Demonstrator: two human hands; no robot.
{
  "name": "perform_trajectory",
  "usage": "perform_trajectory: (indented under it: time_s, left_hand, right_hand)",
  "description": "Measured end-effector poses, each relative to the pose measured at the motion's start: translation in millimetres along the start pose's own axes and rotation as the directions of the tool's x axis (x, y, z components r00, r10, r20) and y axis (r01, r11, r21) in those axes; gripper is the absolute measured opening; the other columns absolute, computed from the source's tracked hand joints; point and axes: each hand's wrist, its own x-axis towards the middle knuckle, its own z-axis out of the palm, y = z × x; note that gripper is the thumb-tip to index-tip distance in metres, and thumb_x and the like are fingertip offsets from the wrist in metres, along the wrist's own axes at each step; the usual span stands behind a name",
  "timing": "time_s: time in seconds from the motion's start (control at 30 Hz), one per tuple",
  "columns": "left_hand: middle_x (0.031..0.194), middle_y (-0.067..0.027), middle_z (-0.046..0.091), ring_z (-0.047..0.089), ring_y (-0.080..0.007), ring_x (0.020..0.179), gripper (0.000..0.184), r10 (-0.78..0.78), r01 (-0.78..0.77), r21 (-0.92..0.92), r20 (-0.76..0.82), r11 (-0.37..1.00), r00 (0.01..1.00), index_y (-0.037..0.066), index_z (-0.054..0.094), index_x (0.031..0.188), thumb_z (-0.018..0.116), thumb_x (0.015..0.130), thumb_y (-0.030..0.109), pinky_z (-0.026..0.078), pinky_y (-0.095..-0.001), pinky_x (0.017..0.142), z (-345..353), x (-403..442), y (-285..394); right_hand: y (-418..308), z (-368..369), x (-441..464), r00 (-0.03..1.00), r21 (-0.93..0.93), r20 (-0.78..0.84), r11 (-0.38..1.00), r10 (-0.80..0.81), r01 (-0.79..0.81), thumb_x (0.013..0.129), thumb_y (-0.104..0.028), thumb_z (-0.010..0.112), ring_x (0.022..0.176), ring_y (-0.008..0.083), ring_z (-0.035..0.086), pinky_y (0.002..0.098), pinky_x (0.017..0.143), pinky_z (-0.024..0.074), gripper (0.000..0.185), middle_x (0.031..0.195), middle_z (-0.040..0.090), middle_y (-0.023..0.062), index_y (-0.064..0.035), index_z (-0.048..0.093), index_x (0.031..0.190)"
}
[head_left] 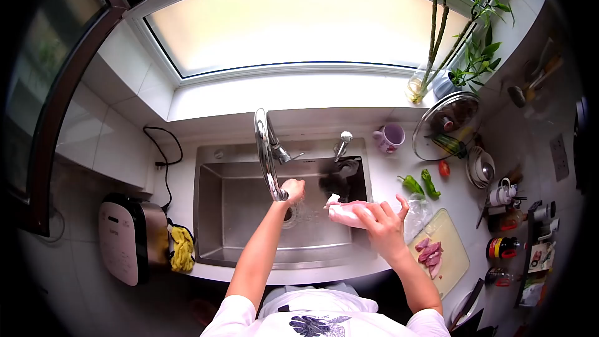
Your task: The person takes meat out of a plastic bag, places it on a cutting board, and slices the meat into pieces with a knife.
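Note:
Under the spout of the tall chrome faucet [267, 156], my left hand [292, 190] is closed, its fingers curled together; nothing shows in it. Water falls beside it into the steel sink [249, 256]. My right hand [385, 228] grips a piece of raw meat [348, 213], pink with a white end, above the sink's right side. Its thumb and fingers press on the meat while one finger sticks up. Close to this hand are a clear plastic bag [419, 215] and a cutting board [458, 256] bearing cut meat [430, 256].
Green peppers [412, 185], a red tomato [443, 168] and a purple mug [390, 138] sit right of the sink. A glass lid [446, 125] leans behind them. Bottles [502, 248] line the right wall. At left stand a boxy appliance [125, 237] and a yellow cloth [182, 248].

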Motion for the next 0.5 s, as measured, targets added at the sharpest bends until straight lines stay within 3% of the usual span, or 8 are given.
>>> perform_trajectory:
  time_s: [0.07,0.1,0.23,0.3,0.33,0.37,0.43,0.5]
  left_hand:
    - [0.073,-0.0135,0.071,0.069,-0.0262,0.066,0.042,-0.233,0.221,-0.220,-0.032,0.950,0.972,-0.001,0.070,0.079,0.046,0.095,0.030,0.056,-0.0405,0.068,-0.1,1.6,12.2]
    - [0.073,-0.0135,0.071,0.069,-0.0262,0.066,0.042,-0.240,0.230,-0.225,-0.018,0.947,0.971,-0.001,0.070,0.079,0.046,0.095,0.030,0.056,-0.0405,0.068,5.2,-8.9,22.5]
    - [0.074,-0.0129,0.069,0.068,-0.0203,0.068,0.034,-0.160,0.113,-0.358,-0.104,0.927,0.982,-0.003,0.069,0.084,0.046,0.096,0.021,0.056,-0.0334,0.066,-7.7,-19.2,54.2]
    - [0.082,-0.0117,0.068,0.067,-0.0192,0.070,0.028,-0.073,-0.107,-0.420,-0.389,0.901,0.918,-0.003,0.066,0.102,0.045,0.096,0.013,0.055,-0.0334,0.065,-9.3,-16.2,61.9]
    - [0.091,-0.0109,0.066,0.067,-0.0187,0.075,0.030,-0.117,-0.115,-0.466,-0.440,0.877,0.891,-0.002,0.059,0.118,0.042,0.096,0.009,0.054,-0.0337,0.066,-5.5,-2.6,56.9]
    - [0.098,-0.0103,0.066,0.066,-0.0183,0.081,0.033,-0.157,-0.113,-0.524,-0.442,0.844,0.883,0.000,0.057,0.122,0.042,0.094,0.006,0.054,-0.0329,0.068,-1.0,16.3,46.2]
    - [0.104,-0.0105,0.065,0.065,-0.0179,0.083,0.036,-0.114,-0.158,-0.445,-0.525,0.881,0.843,0.000,0.057,0.124,0.040,0.092,0.001,0.054,-0.0319,0.069,-1.8,20.3,53.3]
    - [0.111,-0.0114,0.063,0.065,-0.0175,0.085,0.040,-0.130,-0.191,-0.512,-0.527,0.837,0.840,0.000,0.053,0.130,0.043,0.091,-0.001,0.055,-0.0319,0.074,-2.7,20.6,59.9]
  right_hand:
    - [-0.6,-2.7,1.4,1.000,0.026,-0.006,1.000,0.009,-0.009,0.078,-0.009,0.068,0.087,0.0176,0.062,0.0551,0.110,0.0252,0.034,0.098,0.068,-0.0007,-0.0202,0.070,0.110]
    - [1.1,-7.5,-5.2,1.000,0.027,0.009,1.000,0.013,-0.014,0.078,-0.009,0.068,0.087,0.0176,0.062,0.0551,0.110,0.0252,0.034,0.098,0.068,-0.0007,-0.0202,0.070,0.110]
    - [3.8,-9.5,-7.5,0.999,-0.006,-0.039,1.000,0.030,-0.030,0.079,-0.009,0.068,0.086,0.0162,0.062,0.0540,0.110,0.0253,0.033,0.097,0.067,-0.0010,-0.0200,0.070,0.110]
    - [1.1,-9.8,-9.4,0.998,-0.001,-0.048,0.999,0.052,-0.052,0.079,-0.009,0.068,0.086,0.0160,0.062,0.0537,0.110,0.0252,0.033,0.097,0.067,-0.0011,-0.0198,0.070,0.110]
    - [1.6,-11.1,-10.2,0.997,0.003,-0.043,0.998,0.062,-0.062,0.079,-0.009,0.067,0.085,0.0161,0.062,0.0536,0.110,0.0248,0.033,0.096,0.067,-0.0012,-0.0195,0.070,0.110]
    - [3.0,-12.8,-11.1,0.997,0.005,-0.036,0.997,0.072,-0.071,0.079,-0.008,0.067,0.085,0.0161,0.062,0.0534,0.110,0.0245,0.033,0.096,0.067,-0.0012,-0.0192,0.070,0.110]
    - [4.2,-14.8,-13.1,0.995,-0.008,-0.038,0.996,0.088,-0.088,0.079,-0.008,0.067,0.084,0.0161,0.062,0.0533,0.110,0.0242,0.033,0.096,0.067,-0.0012,-0.0189,0.070,0.110]
    - [5.8,-17.0,-14.5,0.993,-0.023,-0.041,0.994,0.107,-0.108,0.079,-0.008,0.066,0.084,0.0161,0.062,0.0532,0.110,0.0239,0.033,0.095,0.067,-0.0013,-0.0186,0.070,0.110]
